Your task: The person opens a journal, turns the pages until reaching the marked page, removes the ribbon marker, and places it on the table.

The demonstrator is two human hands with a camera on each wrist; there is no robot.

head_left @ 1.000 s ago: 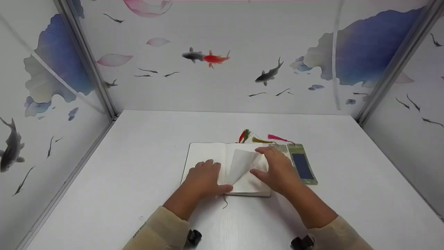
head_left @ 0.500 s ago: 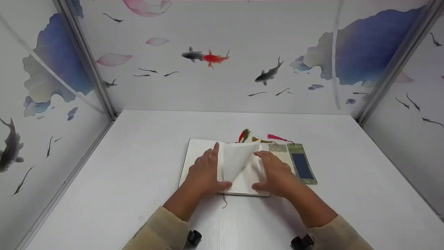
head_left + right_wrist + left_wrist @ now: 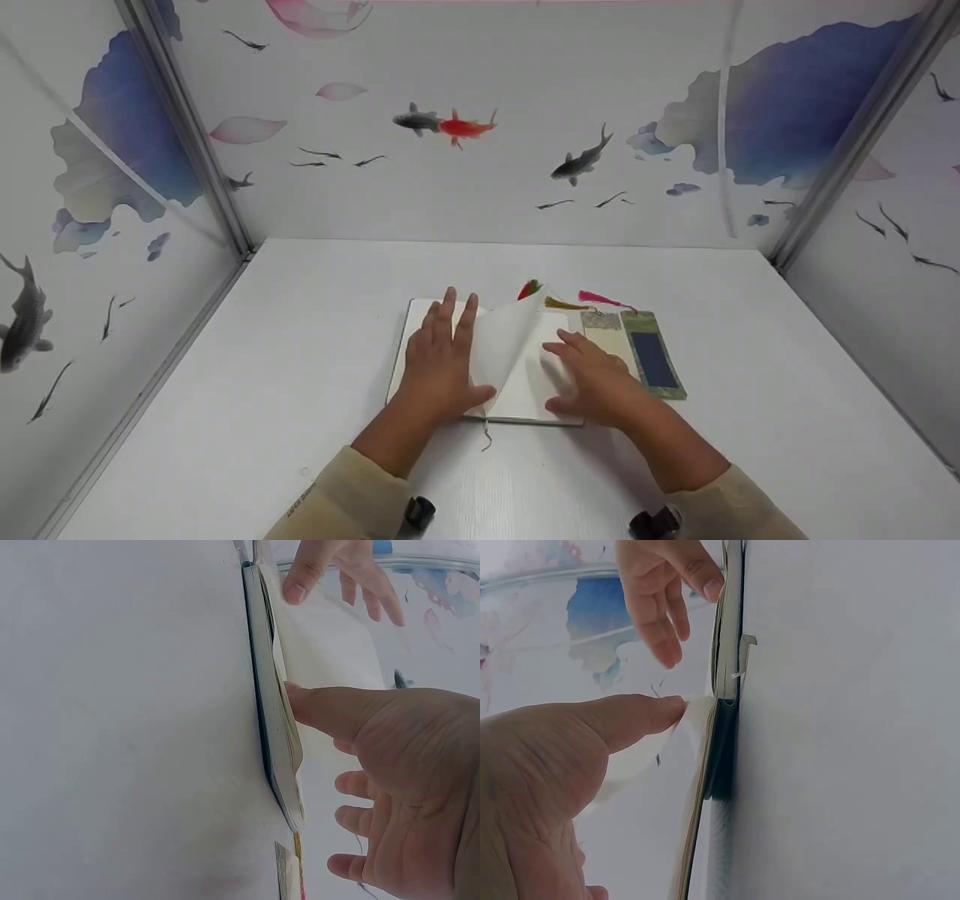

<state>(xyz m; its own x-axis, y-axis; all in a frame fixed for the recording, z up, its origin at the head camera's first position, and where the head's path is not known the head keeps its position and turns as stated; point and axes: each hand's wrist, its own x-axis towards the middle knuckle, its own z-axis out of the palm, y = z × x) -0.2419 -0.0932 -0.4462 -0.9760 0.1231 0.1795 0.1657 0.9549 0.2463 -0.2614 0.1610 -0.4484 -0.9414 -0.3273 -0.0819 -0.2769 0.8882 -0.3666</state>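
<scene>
An open notebook (image 3: 525, 409) with blank pages lies on the white table. One of its pages (image 3: 504, 337) stands lifted at the fold, leaning to the left. My left hand (image 3: 439, 367) is over the left side, fingers spread and fairly straight; in the left wrist view its thumb (image 3: 649, 720) touches the lifted page near the spine. Over the right side is my right hand (image 3: 596, 375), fingers relaxed and apart. Its thumb (image 3: 330, 706) rests at the edge of the right-hand pages in the right wrist view. A thin ribbon (image 3: 487, 435) hangs out below the spine.
To the notebook's right lie a green bookmark with a dark blue panel (image 3: 654, 358) and a beige bookmark (image 3: 602, 322), partly behind the right hand. Pink (image 3: 600, 298), mustard (image 3: 566, 304) and red-green tassels (image 3: 529, 289) show behind the notebook. White printed walls surround the table.
The lifted page has swung leftward from the right side toward the fold. My left fingers have stretched forward and spread. The right hand has let the page go and drawn slightly back.
</scene>
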